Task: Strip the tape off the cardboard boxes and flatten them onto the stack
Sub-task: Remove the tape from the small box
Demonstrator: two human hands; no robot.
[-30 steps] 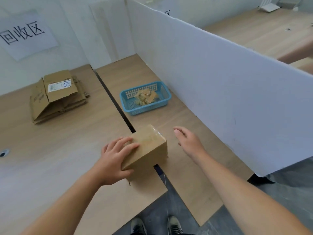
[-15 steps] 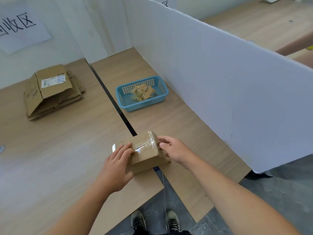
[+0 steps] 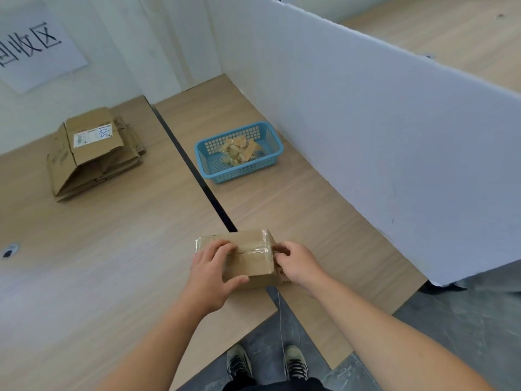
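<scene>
Head view: cardboard box [image 3: 248,259] lies 9-to-3 o'clock at the wooden table's [image 3: 118,244] near edge, between my hands.
Left hand [image 3: 210,276] grips its 9 o'clock half; right hand [image 3: 297,263] pinches the tape [image 3: 253,250] at the 3 o'clock end, so I judge the peel runs leftward; stack [image 3: 93,156] sits at 10 o'clock, well apart; blue basket [image 3: 242,172] at 12.

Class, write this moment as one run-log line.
left hand: holds small brown taped cardboard box | right hand: touches box's taped end
</scene>
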